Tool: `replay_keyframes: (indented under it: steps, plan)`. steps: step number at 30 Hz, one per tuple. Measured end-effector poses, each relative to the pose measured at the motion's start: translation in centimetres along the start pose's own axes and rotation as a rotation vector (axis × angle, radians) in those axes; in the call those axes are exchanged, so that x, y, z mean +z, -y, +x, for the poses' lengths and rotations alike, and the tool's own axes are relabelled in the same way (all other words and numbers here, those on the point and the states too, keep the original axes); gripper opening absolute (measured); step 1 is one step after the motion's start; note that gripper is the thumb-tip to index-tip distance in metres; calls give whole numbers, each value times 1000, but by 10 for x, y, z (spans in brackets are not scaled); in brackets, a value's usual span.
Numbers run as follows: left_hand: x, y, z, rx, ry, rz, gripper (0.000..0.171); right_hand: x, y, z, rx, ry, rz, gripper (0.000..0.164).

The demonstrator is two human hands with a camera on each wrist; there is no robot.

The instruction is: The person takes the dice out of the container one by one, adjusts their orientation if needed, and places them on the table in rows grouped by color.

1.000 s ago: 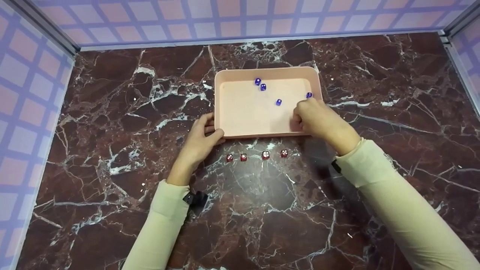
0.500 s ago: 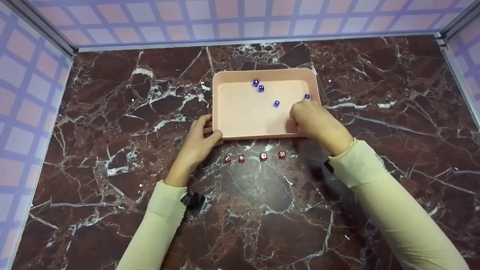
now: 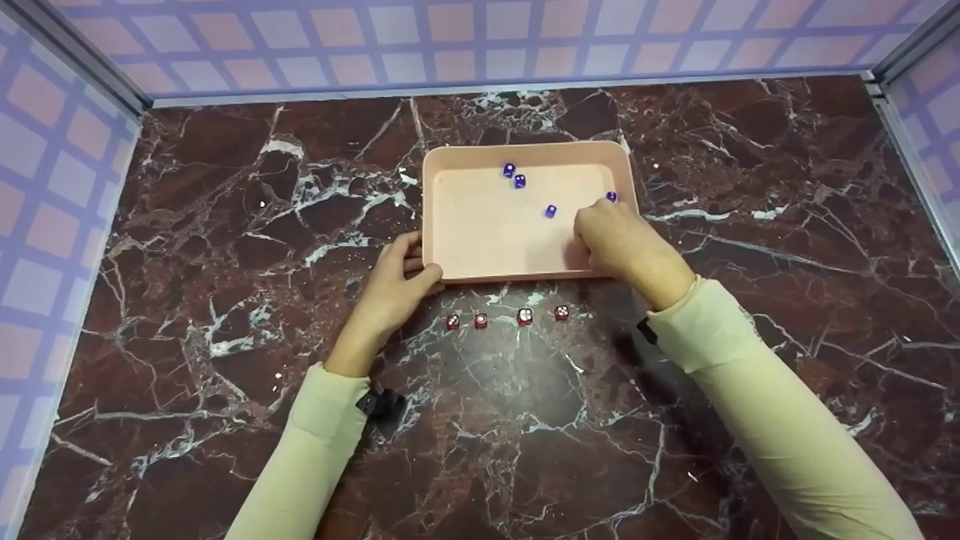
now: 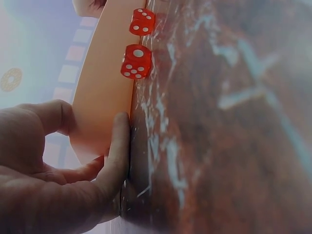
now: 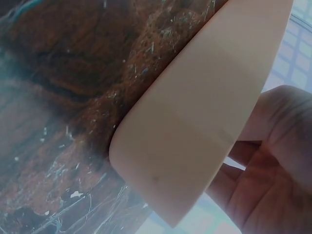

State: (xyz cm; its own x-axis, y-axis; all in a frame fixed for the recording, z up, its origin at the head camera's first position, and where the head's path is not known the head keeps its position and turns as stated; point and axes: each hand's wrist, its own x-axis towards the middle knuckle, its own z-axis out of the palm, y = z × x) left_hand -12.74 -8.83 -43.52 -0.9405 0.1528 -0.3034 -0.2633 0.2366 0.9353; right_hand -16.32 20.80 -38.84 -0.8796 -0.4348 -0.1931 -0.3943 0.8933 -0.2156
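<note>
A shallow peach tray (image 3: 480, 232) holds several translucent blue dice; two lie together by the far wall (image 3: 520, 181), one near the middle (image 3: 550, 211) and one at the right side (image 3: 611, 197). My left hand (image 3: 397, 281) grips the tray's near left corner, thumb on the front and fingers along the left wall. Over the near right corner, my right hand (image 3: 619, 240) reaches inside with curled fingers; its fingertips are hidden in the head view. In the right wrist view, the tray wall (image 5: 180, 122) covers the fingertips of my right hand (image 5: 273, 165).
Several red dice stand in a loose row on the dark marbled table (image 3: 480, 450) before the tray, from the leftmost red die (image 3: 453, 321) to the rightmost red die (image 3: 562, 313). Checkered panels (image 3: 480, 45) border the table at the back and sides.
The whole head view has drifted slightly. Both hands keep their places at the tray, and the visible dice lie as before.
</note>
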Motion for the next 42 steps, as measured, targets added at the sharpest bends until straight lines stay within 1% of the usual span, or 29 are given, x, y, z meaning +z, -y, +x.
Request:
replay_keyframes:
  steps: [4, 7, 11, 16, 21, 27, 32, 35, 38, 40, 42]
  plan:
    - [-1, 0, 0, 13, 4, -5, 63, 0, 0, 0, 17, 12, 11, 22]
    - [-1, 1, 0, 17, 6, -7, 63, 1, -1, 0, 28, 5, 23, 22]
    - [-1, 3, 0, 19, -3, 3, 62, 2, 0, 0, 27, -9, 20, 23]
    - [-1, 4, -1, 19, -3, -3, 62, 2, 1, 0, 24, 2, 9, 21]
    - [2, 2, 0, 39, 9, -2, 64, 3, -1, -4, 55, -19, 25, 22]
    - [4, 6, -2, 30, -8, -19, 61, 6, 1, -8, 66, -44, 25, 20]
    - [6, 4, -3, 33, -9, -45, 59, 5, 0, -13, 114, -62, 53, 21]
    - [6, 3, -2, 23, -13, -54, 59, 4, -5, -13, 89, -73, 91, 23]
    - [4, 2, 0, 13, -21, -56, 59, 6, -13, -14, 27, -115, 142, 20]
    - [3, 2, 0, 3, -28, -56, 60, 9, -17, -17, -19, -163, 189, 16]
    - [3, 2, 1, -4, -33, -54, 59, 12, -20, -22, -64, -234, 236, 12]
